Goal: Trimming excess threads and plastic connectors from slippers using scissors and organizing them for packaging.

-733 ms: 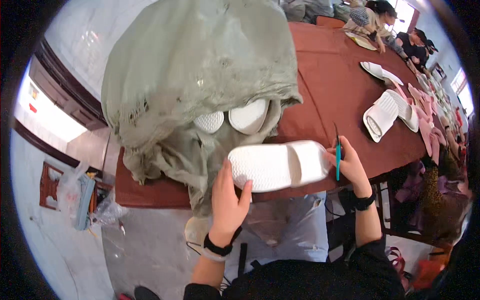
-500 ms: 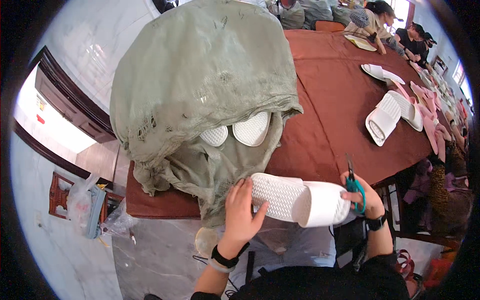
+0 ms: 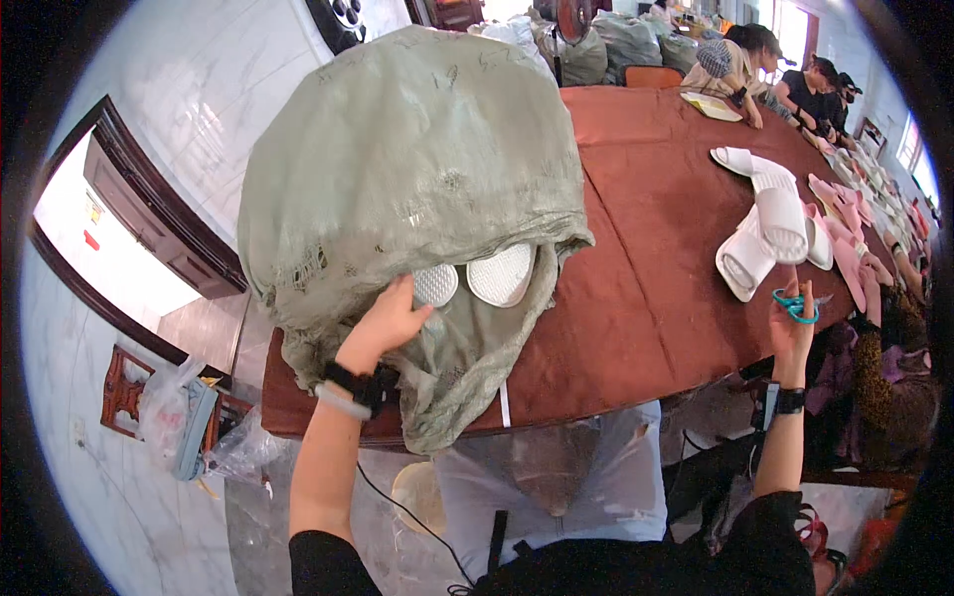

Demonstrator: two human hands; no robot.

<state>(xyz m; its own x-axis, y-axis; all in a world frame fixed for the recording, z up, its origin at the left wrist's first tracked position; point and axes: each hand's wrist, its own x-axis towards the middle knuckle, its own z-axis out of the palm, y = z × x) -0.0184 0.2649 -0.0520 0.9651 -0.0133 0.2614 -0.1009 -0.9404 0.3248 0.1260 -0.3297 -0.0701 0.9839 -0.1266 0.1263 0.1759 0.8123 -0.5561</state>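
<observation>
My left hand [image 3: 390, 320] reaches into the mouth of a big grey-green woven sack [image 3: 417, 149], thumb and fingers apart. Its fingertips are beside a white slide slipper [image 3: 434, 286] with a textured sole. Another white slipper [image 3: 500, 275] shows in the same opening; the rest of the sack's contents is hidden. At the right, my right hand [image 3: 792, 338] has teal-handled scissors [image 3: 795, 306] in its grip. Its fingertips meet the near end of a white slide [image 3: 782, 221], which lies over other white slides [image 3: 742, 260] on the table.
A brown cloth covers the table [image 3: 646, 328]. Pink slippers [image 3: 845, 228] lie along its right side, where another person's hand [image 3: 874, 273] is close. More people sit at the far right. A plastic bag [image 3: 169, 407] hangs at the left beside a doorway [image 3: 119, 238].
The white slide between both hands has gone to the pile at the right with my right hand. My left hand let it go and moved up-left to the sack's mouth.
</observation>
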